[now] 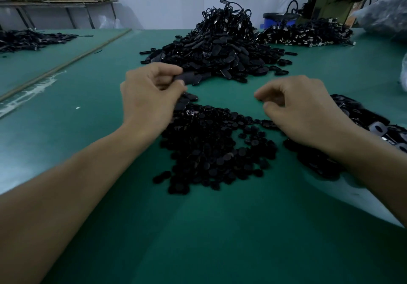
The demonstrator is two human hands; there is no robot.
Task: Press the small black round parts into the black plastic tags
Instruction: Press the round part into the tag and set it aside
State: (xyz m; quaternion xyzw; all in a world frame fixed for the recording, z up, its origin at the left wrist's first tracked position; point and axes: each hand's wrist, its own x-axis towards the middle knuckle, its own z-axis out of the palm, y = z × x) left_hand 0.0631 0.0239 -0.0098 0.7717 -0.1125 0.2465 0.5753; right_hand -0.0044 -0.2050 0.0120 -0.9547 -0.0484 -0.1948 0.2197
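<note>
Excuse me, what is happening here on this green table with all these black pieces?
A person works at a green table with bare hands. The left hand pinches one black plastic tag just in front of a big heap of tags. The right hand hovers with curled fingers beside a pile of small black round parts; whether it holds one is unclear. The hands are apart, so the pressing seems not yet done for this tag.

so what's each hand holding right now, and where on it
The left hand pinches a tag by one end. The right hand has curled fingers, but whether they hold anything cannot be told.
</note>
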